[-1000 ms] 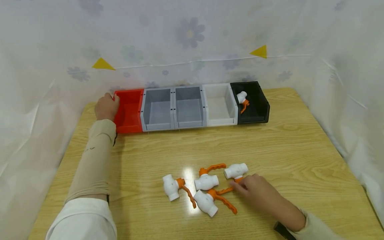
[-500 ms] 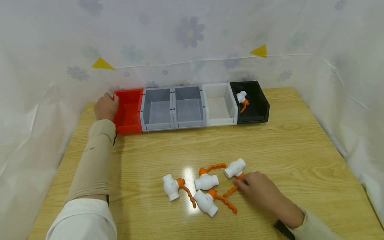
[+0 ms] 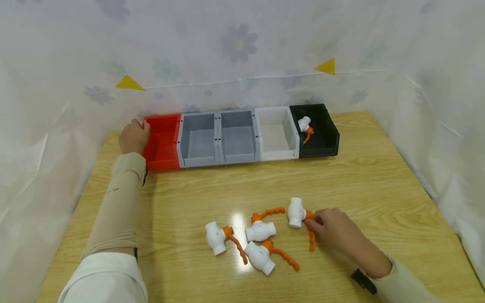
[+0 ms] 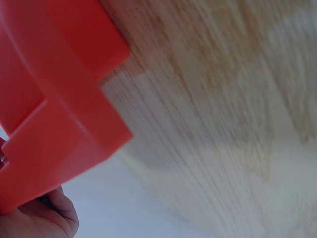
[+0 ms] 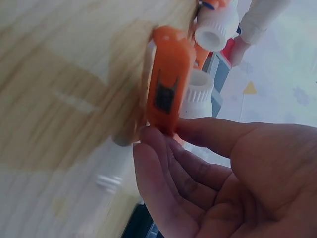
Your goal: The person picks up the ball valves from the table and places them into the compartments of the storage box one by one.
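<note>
My right hand pinches the orange handle of a white ball valve near its hub, with thumb and fingertips. In the right wrist view the orange handle lies along the table from those fingertips. Left of it are three more white ball valves with orange handles: a left one, an upper one and a lower one. At the far left my left hand grips the outer wall of a red bin; most of its fingers are hidden behind the wall.
Two grey bins, a white bin and a black bin continue the row right of the red one. Another ball valve lies in the black bin. Patterned sheeting hangs behind the wooden table.
The valve at my right hand has turned, so its body now stands nearly lengthwise with the handle toward me. My right hand has shifted slightly right and away. My left hand keeps its place.
</note>
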A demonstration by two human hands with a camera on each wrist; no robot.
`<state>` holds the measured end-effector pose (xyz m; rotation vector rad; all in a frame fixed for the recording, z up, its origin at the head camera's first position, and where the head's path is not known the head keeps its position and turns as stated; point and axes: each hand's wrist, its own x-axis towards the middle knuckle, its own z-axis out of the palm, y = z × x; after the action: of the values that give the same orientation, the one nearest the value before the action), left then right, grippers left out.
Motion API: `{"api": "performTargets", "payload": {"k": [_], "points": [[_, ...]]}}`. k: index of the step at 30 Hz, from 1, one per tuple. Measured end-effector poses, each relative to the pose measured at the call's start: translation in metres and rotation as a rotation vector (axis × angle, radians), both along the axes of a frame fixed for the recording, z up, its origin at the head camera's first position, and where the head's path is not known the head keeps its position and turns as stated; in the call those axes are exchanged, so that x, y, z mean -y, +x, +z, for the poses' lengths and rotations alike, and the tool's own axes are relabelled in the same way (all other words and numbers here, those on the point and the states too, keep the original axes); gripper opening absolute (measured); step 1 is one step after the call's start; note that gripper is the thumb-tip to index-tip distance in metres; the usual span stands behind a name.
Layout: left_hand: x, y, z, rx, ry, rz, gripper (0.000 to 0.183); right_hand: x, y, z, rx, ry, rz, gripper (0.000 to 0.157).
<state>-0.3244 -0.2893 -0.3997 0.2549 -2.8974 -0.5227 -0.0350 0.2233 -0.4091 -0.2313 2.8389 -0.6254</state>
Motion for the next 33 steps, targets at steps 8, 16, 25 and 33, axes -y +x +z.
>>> {"api": "performTargets", "payload": {"k": [8,16,25,33], "points": [[0.000,0.001,0.000,0.008,-0.002,-0.009,0.052,-0.006,-0.008,-0.002,0.010,-0.026,-0.001,0.014],[0.001,-0.001,0.000,0.008,-0.003,-0.004,0.052,-0.007,-0.009,-0.004,0.030,-0.051,-0.002,0.015],[0.000,-0.001,0.000,-0.011,-0.004,0.011,0.051,-0.009,-0.011,-0.005,0.052,-0.082,0.027,0.014],[-0.002,0.001,0.002,-0.023,-0.004,0.018,0.049,-0.009,-0.011,-0.004,0.070,-0.117,0.025,0.011]]}}
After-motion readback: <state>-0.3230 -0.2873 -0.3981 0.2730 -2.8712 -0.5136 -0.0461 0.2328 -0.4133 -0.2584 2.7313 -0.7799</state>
